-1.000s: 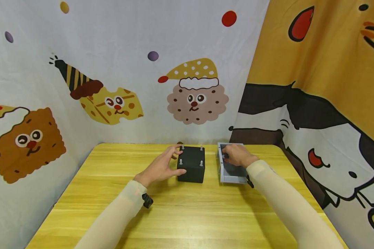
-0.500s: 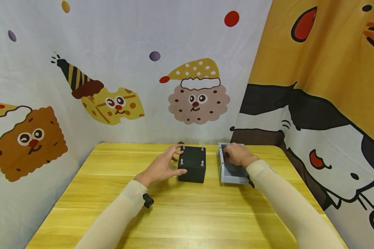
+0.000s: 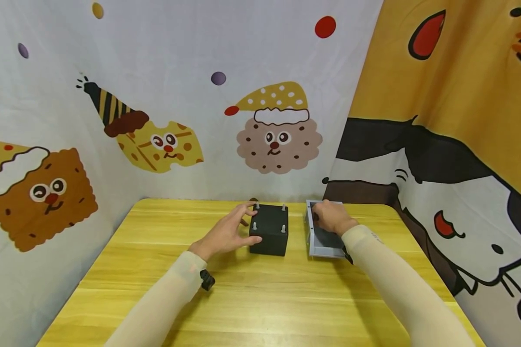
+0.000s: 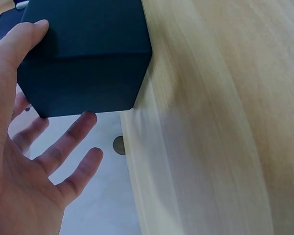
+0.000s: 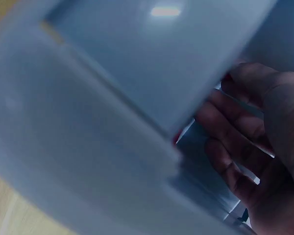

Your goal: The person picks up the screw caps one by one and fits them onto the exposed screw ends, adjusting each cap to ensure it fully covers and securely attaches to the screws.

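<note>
A black box point(image 3: 269, 231) stands on the table with several small grey pegs upright near the corners of its top, among them a front peg point(image 3: 283, 228). My left hand point(image 3: 226, 232) grips its left side, thumb point(image 4: 29, 36) against one face and the other fingers spread about the far side. To the right is a grey open-topped box point(image 3: 327, 251) with a thick rim. My right hand point(image 3: 333, 218) reaches down into it, fingers bent. In the right wrist view the fingers point(image 5: 230, 122) are partly behind a grey wall; I cannot tell what the fingertips hold.
The wooden table point(image 3: 252, 299) ends just behind both boxes, where a cartoon-printed curtain point(image 3: 178, 62) hangs. A second stretch of curtain point(image 3: 460, 144) runs along the right side. A small black device point(image 3: 206, 279) is strapped at my left wrist.
The head view has turned slightly left. My right fingers have shifted a little inside the grey box, and a small grey bit at their tips is out of sight. The left hand stays on the black box.
</note>
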The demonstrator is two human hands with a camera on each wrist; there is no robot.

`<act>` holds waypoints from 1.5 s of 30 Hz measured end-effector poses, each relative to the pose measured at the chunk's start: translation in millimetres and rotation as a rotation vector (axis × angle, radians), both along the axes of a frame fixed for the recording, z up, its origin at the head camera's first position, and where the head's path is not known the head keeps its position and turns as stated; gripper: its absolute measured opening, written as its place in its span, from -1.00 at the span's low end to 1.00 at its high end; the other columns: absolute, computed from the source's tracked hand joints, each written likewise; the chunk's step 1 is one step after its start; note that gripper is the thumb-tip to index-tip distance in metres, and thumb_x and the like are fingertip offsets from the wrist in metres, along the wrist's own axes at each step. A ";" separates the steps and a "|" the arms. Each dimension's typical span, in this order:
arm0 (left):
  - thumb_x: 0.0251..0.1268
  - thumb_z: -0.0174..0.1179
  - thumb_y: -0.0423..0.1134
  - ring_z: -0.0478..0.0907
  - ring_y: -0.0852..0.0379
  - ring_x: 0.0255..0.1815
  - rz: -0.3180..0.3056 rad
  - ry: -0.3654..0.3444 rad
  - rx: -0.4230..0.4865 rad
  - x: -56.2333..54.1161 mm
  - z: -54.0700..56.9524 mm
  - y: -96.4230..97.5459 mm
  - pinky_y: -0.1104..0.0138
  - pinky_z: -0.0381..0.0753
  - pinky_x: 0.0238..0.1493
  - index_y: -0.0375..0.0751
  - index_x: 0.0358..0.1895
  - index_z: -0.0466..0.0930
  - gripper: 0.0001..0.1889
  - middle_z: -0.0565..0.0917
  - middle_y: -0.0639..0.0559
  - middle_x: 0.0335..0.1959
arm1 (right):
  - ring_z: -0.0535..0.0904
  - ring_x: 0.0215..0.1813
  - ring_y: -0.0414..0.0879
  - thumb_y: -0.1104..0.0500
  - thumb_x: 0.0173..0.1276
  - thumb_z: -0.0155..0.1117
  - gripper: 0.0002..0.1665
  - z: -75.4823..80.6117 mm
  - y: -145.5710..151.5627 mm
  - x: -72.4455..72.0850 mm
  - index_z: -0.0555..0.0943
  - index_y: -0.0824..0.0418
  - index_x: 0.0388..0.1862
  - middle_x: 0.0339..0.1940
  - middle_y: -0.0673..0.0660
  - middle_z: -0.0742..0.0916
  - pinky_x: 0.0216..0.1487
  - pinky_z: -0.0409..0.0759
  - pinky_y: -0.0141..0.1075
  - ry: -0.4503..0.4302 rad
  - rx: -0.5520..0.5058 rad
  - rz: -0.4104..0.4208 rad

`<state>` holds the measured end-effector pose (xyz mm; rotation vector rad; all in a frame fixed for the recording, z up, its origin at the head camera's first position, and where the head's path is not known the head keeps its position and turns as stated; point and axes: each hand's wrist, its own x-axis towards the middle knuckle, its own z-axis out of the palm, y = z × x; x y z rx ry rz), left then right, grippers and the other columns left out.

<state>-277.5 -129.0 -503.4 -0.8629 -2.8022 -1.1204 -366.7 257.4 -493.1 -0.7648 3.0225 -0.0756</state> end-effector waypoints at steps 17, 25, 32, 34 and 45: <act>0.48 0.63 0.26 0.64 -0.12 0.62 0.020 -0.006 0.008 -4.9 -0.3 -0.2 -0.15 0.79 0.52 0.13 0.69 0.34 -0.10 0.39 0.09 0.83 | 0.70 -0.30 -0.13 0.25 0.59 0.56 -0.93 9.7 9.3 10.7 0.82 0.20 -0.16 -0.27 0.08 0.85 -0.24 0.79 -0.20 0.001 -0.224 -0.018; 0.48 0.64 0.24 0.56 -0.20 0.74 0.009 -0.009 0.031 0.0 4.1 0.1 -0.13 0.81 0.53 0.07 0.37 0.45 -0.32 0.26 0.02 0.90 | 0.62 -0.45 -0.15 0.26 0.54 0.56 -0.88 20.7 8.1 20.8 0.78 0.18 -0.25 -0.35 0.07 0.80 -0.36 0.65 -0.27 -0.017 -0.349 -0.070; 0.49 0.65 0.16 0.51 -0.20 0.78 -0.014 -0.043 0.067 2.2 1.4 -0.9 -0.08 0.80 0.57 0.06 0.31 0.45 -0.37 0.22 0.01 0.93 | 0.67 -0.51 -0.15 0.27 0.51 0.57 -0.93 21.2 5.8 28.0 0.79 0.22 -0.20 -0.32 0.11 0.85 -0.41 0.74 -0.24 -0.001 -0.399 -0.095; 0.49 0.66 0.15 0.50 -0.18 0.80 -0.014 -0.058 0.085 2.0 0.0 -1.6 -0.07 0.79 0.58 0.05 0.32 0.45 -0.37 0.20 0.08 0.94 | 0.75 -0.42 -0.13 0.28 0.50 0.58 -0.94 22.4 4.9 29.6 0.82 0.24 -0.14 -0.27 0.14 0.90 -0.33 0.82 -0.18 0.036 -0.419 -0.087; 0.45 0.71 0.01 0.55 -0.28 0.75 -0.027 -0.151 0.173 1.8 1.2 -0.6 -0.06 0.78 0.59 0.00 0.47 0.46 -0.28 0.19 -0.01 0.96 | 0.81 -0.23 -0.15 0.16 0.66 0.58 -0.91 37.5 4.1 44.5 0.89 0.17 -0.03 -0.20 0.05 0.94 -0.16 0.89 -0.19 0.095 -0.500 -0.104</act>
